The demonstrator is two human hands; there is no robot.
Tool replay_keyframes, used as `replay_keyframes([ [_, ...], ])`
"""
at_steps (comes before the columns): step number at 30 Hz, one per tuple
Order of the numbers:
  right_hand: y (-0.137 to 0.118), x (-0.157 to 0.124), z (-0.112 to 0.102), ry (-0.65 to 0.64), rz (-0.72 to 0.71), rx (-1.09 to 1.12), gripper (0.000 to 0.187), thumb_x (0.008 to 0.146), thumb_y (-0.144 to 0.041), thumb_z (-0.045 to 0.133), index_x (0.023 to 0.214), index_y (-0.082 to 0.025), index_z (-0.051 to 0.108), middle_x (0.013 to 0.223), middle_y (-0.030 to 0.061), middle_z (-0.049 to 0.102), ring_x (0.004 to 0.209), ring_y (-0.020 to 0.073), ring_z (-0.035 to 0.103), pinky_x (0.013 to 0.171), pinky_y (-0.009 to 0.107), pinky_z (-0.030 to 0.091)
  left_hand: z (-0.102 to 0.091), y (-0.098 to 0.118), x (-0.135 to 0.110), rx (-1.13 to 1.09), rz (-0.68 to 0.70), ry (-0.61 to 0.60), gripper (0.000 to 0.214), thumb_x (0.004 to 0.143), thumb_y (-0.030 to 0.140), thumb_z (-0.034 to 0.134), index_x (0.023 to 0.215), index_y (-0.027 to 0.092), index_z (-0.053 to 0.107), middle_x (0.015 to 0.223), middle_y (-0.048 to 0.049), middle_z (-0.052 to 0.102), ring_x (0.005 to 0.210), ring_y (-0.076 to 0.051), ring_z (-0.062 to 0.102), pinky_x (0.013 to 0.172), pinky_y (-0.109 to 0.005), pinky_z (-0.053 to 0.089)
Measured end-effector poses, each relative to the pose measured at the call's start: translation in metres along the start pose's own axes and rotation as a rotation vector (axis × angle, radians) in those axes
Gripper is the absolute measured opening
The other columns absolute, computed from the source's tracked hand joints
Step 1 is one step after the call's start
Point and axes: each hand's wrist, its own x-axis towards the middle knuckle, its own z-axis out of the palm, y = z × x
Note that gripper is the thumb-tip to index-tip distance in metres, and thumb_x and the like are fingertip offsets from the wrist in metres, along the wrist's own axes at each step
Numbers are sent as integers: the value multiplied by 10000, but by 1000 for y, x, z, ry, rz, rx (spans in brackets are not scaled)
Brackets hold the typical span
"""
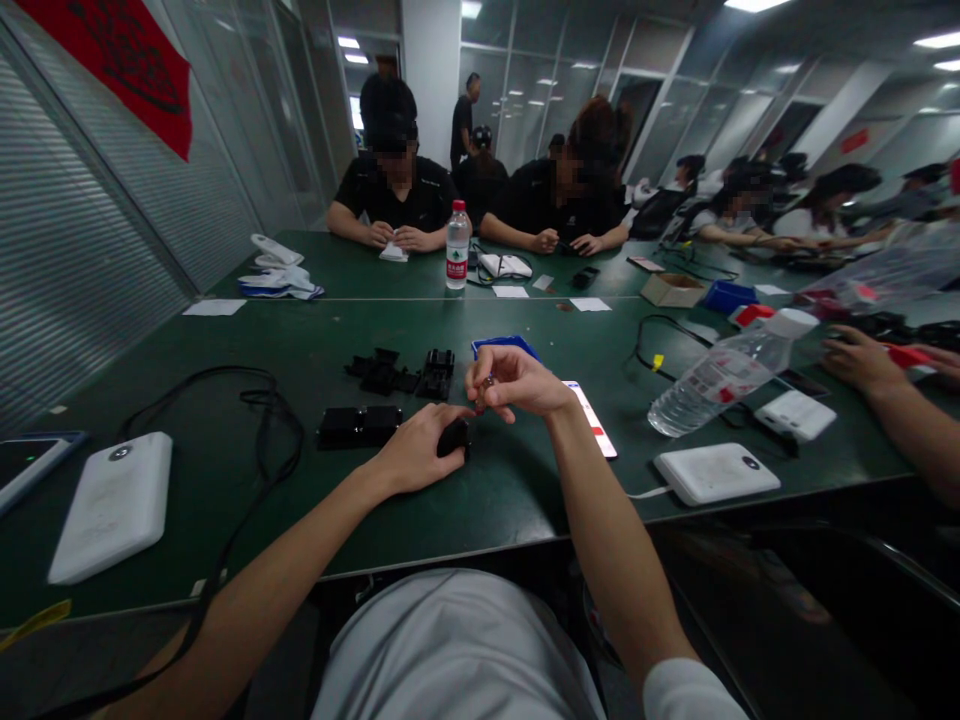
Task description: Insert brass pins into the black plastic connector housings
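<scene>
My left hand (416, 450) rests on the green table, its fingers closed around a small black box-like part (454, 438). Just above and to the right of it, my right hand (517, 382) pinches a tiny reddish-brown piece (486, 390), too small to name. Left of my hands lie black rectangular cases (358, 426) set side by side. Behind them are several open black plastic parts (382, 370). A blue tray (506, 345) shows partly behind my right hand. Beside my right wrist lies a phone (592, 420) with a lit screen.
A white power bank (112, 505) and a black cable (262, 440) lie at the left. To the right are a tilted water bottle (727, 375) and another white power bank (716, 474). A co-worker's hand (862, 358) is at the far right; people sit opposite.
</scene>
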Motion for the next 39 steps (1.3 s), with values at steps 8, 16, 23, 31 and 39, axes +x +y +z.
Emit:
replay_keyframes([
  [8,1,3,2,4,-2,43,342,843,-331,848,979,-152,592,861,27,750,555,87,681,435,141,510,3,-2,0,-13,27,28,564,836,207,660,1373,238,490,1277,-83,642,1172,-281,648,1058,-450,527],
  [16,-1,1,3,0,67,-68,366,922,-460,752,1004,-107,697,827,36,751,488,60,664,507,152,522,3,-3,0,-14,44,24,557,850,211,651,1378,234,476,1320,-94,597,1219,-290,625,1079,-464,516],
  [23,3,5,4,2,-44,-33,270,903,-311,790,900,-154,571,974,37,747,479,37,607,393,136,441,2,-2,1,-28,82,45,565,844,191,644,1388,236,500,1386,-97,580,1288,-297,602,1136,-467,491],
  [31,2,4,6,19,8,9,308,917,-375,774,1055,-167,592,845,2,707,539,54,594,412,124,439,3,-2,0,34,39,18,569,869,235,664,1409,233,483,1385,-110,577,1246,-307,621,1101,-490,516],
  [39,0,3,4,16,37,-52,289,920,-384,764,1024,-125,688,914,48,742,520,50,612,427,142,445,5,-3,0,80,48,23,572,878,260,684,1415,245,490,1406,-108,579,1243,-315,622,1093,-493,520],
])
